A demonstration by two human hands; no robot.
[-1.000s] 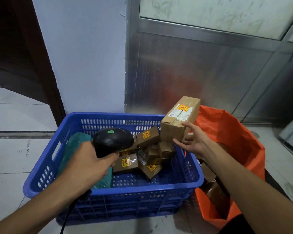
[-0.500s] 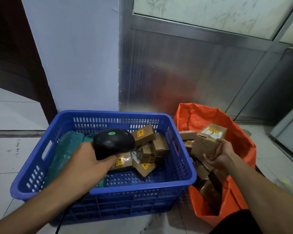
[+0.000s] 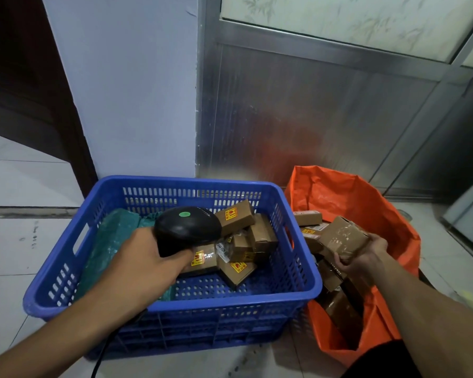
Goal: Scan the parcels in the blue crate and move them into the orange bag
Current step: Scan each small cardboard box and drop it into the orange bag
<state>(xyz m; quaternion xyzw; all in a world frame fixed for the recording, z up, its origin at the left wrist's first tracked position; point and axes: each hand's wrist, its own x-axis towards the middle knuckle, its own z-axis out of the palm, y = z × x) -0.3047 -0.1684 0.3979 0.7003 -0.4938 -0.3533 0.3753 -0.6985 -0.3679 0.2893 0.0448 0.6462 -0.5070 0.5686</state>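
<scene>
The blue crate (image 3: 292, 293) sits on the floor with several small cardboard parcels (image 3: 238, 219) bearing yellow-red stickers piled at its right, and a green padded bag (image 3: 107, 246) at its left. My left hand (image 3: 145, 266) grips a black barcode scanner (image 3: 187, 229) above the crate. To the right stands the orange bag (image 3: 361, 203), open, with several brown parcels inside. My right hand (image 3: 363, 257) holds a cardboard parcel (image 3: 342, 238) low inside the bag's mouth, on top of the others.
A pale wall and a metal-framed panel rise right behind crate and bag. A dark doorway opens at the far left. White tiled floor lies around. The scanner's black cable (image 3: 99, 361) hangs down in front of the crate.
My right hand carried the parcel from above the crate's right rim over and down into the orange bag, turning its label away. The left hand with the scanner stayed over the crate.
</scene>
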